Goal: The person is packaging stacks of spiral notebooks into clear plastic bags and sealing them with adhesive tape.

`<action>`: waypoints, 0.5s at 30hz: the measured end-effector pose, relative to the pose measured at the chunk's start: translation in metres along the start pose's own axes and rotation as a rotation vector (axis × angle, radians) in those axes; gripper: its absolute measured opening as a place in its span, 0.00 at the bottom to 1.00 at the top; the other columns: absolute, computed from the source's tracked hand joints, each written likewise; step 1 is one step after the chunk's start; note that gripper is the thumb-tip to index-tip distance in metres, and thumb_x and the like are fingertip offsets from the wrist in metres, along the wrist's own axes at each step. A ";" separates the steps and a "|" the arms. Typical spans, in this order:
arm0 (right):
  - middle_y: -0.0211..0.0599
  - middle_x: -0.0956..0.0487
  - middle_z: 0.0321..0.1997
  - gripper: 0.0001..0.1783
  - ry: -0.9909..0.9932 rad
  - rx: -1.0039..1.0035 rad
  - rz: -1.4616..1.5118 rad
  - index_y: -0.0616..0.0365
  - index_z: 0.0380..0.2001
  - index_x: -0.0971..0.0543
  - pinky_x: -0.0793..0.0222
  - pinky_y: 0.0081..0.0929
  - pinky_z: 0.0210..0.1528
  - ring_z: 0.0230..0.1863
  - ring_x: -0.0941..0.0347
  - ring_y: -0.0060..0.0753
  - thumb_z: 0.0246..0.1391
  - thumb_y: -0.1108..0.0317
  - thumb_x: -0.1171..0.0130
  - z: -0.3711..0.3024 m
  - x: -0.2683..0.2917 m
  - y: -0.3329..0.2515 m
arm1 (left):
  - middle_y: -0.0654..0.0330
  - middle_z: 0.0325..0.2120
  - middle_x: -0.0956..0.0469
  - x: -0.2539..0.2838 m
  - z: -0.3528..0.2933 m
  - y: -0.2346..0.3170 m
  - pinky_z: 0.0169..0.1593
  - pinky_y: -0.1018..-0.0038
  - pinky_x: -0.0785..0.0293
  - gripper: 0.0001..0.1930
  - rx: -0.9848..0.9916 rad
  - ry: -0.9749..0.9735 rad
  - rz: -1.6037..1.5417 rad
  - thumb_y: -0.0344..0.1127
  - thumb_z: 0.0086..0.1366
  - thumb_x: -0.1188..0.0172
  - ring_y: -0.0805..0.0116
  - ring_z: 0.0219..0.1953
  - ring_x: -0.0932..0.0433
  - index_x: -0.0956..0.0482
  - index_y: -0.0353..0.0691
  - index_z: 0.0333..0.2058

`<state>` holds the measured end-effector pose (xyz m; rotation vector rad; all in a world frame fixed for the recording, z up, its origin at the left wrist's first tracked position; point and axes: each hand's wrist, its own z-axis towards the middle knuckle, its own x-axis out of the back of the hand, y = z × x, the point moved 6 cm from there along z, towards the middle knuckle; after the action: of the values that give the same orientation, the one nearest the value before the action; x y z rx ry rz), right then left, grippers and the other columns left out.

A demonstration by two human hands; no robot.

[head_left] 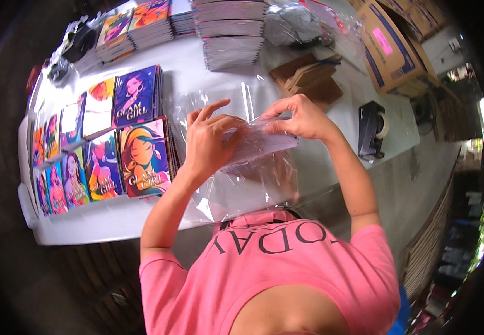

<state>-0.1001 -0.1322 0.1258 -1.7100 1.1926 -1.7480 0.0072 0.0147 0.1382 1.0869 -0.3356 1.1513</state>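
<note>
Fingers, right — narrow pinch on plastic

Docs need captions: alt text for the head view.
The left hand and right hand handle clear plastic and a pale flat item at a white table. Colourful notebooks lie at left; a black tape dispenser and cardboard box sit at right.

On your pink shirt, on your side of the clear plastic, large dark capitals run upside down. Left of the plastic, your dark blue notebook and yellow-headband notebook carry pale two-line titles. Beyond it, rightward, the pink label on your carton is illegible.
</note>
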 end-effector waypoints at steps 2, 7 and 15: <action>0.34 0.18 0.33 0.12 0.132 0.132 0.025 0.54 0.33 0.17 0.33 0.28 0.48 0.38 0.23 0.29 0.42 0.67 0.33 -0.005 0.001 -0.002 | 0.61 0.35 0.18 -0.003 0.001 0.006 0.54 0.62 0.41 0.18 -0.005 -0.064 -0.039 0.35 0.48 0.32 0.61 0.52 0.27 0.20 0.46 0.41; 0.27 0.21 0.44 0.07 0.439 0.400 -0.594 0.49 0.26 0.18 0.45 0.46 0.60 0.49 0.28 0.29 0.43 0.73 0.43 -0.038 -0.016 -0.041 | 0.58 0.41 0.20 -0.002 -0.016 0.031 0.57 0.62 0.39 0.35 -0.009 -0.247 -0.026 0.34 0.45 0.30 0.61 0.52 0.26 0.32 0.41 0.55; 0.37 0.21 0.47 0.10 0.504 0.069 -0.416 0.55 0.35 0.19 0.38 0.38 0.56 0.49 0.26 0.36 0.48 0.71 0.43 -0.134 0.046 0.002 | 0.63 0.38 0.19 -0.021 -0.057 0.033 0.41 0.77 0.27 0.08 -0.618 0.136 0.225 0.29 0.54 0.41 0.68 0.44 0.20 0.17 0.44 0.34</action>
<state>-0.2350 -0.1315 0.1680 -1.6081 0.9858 -2.5513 -0.0464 0.0501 0.1128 0.4344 -0.6670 1.1987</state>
